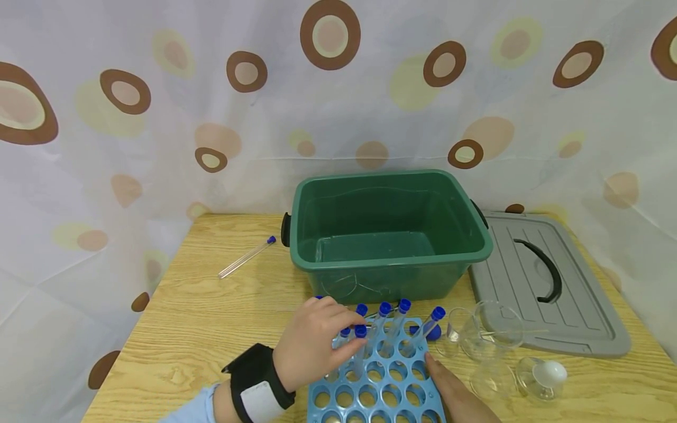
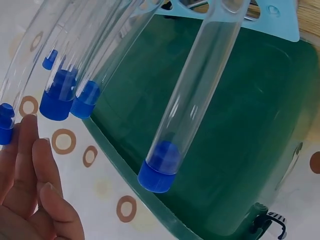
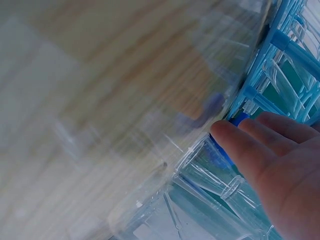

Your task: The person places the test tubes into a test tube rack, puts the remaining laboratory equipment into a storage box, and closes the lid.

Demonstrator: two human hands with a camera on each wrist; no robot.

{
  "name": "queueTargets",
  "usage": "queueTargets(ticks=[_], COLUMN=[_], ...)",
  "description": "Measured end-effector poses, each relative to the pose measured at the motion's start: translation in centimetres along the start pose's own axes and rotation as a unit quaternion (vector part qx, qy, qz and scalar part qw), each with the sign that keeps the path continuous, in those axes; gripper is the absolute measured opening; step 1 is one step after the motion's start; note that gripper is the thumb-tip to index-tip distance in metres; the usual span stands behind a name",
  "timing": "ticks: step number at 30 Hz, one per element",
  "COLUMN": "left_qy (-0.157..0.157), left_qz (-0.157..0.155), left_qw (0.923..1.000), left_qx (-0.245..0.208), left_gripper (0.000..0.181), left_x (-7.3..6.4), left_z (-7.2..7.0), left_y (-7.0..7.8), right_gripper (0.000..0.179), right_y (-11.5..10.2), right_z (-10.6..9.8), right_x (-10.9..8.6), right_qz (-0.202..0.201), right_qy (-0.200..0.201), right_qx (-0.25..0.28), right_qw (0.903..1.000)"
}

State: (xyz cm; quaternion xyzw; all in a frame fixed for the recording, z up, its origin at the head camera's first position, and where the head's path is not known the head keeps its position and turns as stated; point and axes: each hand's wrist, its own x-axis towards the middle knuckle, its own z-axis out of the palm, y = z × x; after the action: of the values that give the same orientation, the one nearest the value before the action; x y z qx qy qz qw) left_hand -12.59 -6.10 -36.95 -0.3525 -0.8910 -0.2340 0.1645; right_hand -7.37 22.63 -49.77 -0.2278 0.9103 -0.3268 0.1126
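In the head view my left hand (image 1: 312, 341) is over a light-blue test tube rack (image 1: 368, 398), its thumb and forefinger pinching a blue-capped test tube (image 1: 361, 332) near the top. The left wrist view shows the fingers (image 2: 26, 155) beside a blue cap (image 2: 6, 122) at the image edge, with the thumb hidden. Several other capped tubes (image 1: 404, 305) stand tilted in the rack's far rows, while its nearer holes are bare. My right hand (image 1: 457, 392) rests along the rack's right edge, fingers (image 3: 242, 150) nearly straight beside it in the right wrist view.
A green bin (image 1: 391, 267) stands behind the rack. Its grey lid (image 1: 515, 282) lies to the right. Glass beakers (image 1: 497, 332), a blue rubber bulb (image 1: 432, 332) and a white-capped glass piece (image 1: 549, 374) are right of the rack. Capped tubes (image 1: 245, 258) lie at left.
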Motion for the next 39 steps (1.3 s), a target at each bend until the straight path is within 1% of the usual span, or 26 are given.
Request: queueTargets(ticks=[5,9,12,15,18,19,22,26,32,39], left_qy=[-0.002,0.001,0.002,-0.001,-0.006,-0.007,-0.006,-0.001,0.004,0.006], left_qz=[-0.003,0.002,0.007,0.013,0.022,0.024,0.027,0.026,0.027,0.022], left_qw=[1.0000,0.9999,0.9997,0.9992,0.9983,0.9981,0.9977,0.9976,0.9968,0.9960], left_qx=[0.006,0.015,0.024,0.038,0.054,0.057,0.061,0.064,0.076,0.086], left_gripper=[0.020,0.020,0.019,0.019,0.019,0.019,0.019,0.019,0.018,0.018], left_x=[-0.1,-0.2,-0.2,-0.3,-0.3,-0.3,-0.4,-0.5,-0.6,-0.6], left_z=[0.2,0.3,0.5,0.7,0.9,1.0,1.1,1.3,1.6,1.8], left_y=[-0.1,-0.2,-0.2,-0.2,-0.2,-0.2,-0.2,-0.2,-0.4,-0.4], right_gripper=[0.103,0.103,0.103,0.105,0.104,0.104,0.100,0.092,0.088,0.086], right_y=[-0.1,0.0,-0.2,-0.4,-0.4,-0.4,-0.4,-0.4,-0.6,-0.8], right_z=[-0.2,-0.3,-0.3,-0.3,-0.2,-0.2,-0.1,0.1,-0.1,-0.1], right_x=[0.0,0.0,0.0,0.0,-0.1,-0.1,0.0,0.0,0.0,0.0], right_qz=[0.009,0.011,0.012,0.015,0.004,0.001,-0.004,0.012,0.027,0.028], right_qy=[-0.012,-0.020,-0.016,-0.008,0.004,0.008,0.012,0.005,-0.008,-0.001], right_qx=[0.022,0.032,0.039,0.025,0.011,0.003,0.010,0.037,0.052,0.035], right_qw=[0.9996,0.9992,0.9991,0.9996,0.9999,1.0000,0.9999,0.9993,0.9982,0.9990])
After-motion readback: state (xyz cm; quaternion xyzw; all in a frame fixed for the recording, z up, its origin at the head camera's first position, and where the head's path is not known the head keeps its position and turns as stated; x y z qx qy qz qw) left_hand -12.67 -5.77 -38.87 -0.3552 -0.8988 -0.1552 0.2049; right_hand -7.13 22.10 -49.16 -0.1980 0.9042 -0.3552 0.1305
